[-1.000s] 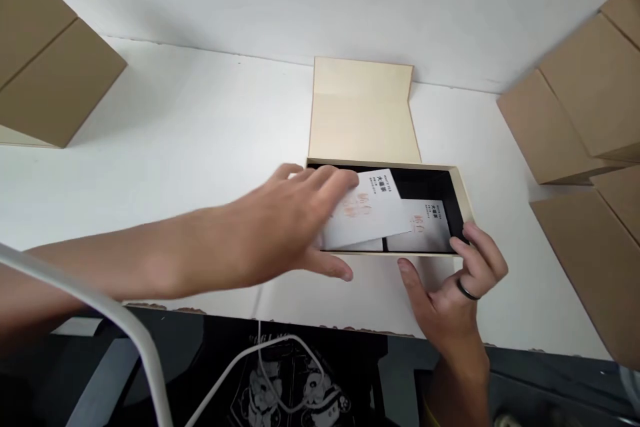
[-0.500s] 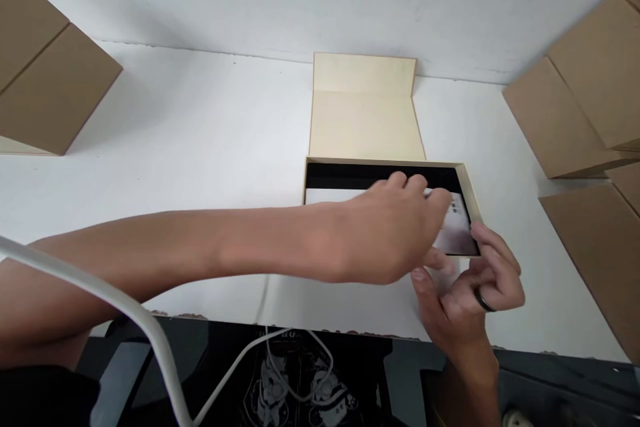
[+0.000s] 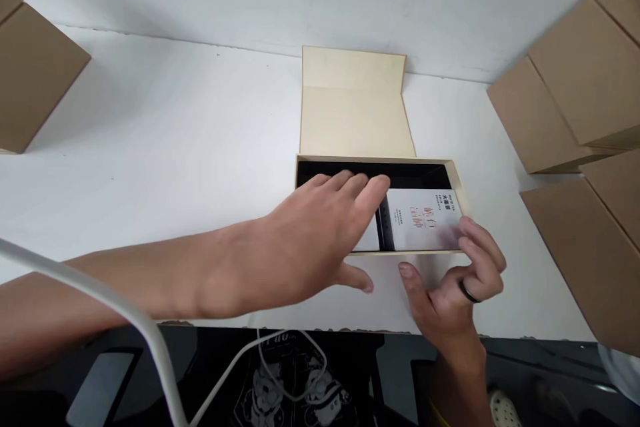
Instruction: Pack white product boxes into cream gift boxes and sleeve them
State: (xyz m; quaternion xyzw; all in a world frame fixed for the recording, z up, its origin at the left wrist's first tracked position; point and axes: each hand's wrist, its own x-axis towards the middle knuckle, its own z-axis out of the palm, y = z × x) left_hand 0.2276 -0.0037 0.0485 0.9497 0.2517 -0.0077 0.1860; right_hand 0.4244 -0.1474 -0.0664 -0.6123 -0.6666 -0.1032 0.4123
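Surface (image 3: 190, 107): white, cut off at both sides. Brown boxes (image 3: 590, 73): right side, cropped by the frame. Open box (image 3: 459, 190): lid (image 3: 355, 113) laid back, near-left corner hidden. Left hand (image 3: 320, 233): over the open box, thumb spread wide from the fingers; contact beneath hidden. Right hand (image 3: 453, 287): at the near-right corner, fingers bent, thumb apart. Right packet (image 3: 425, 219): inside, white, smallest print illegible. Left packet (image 3: 370, 240): beside it, mostly covered.
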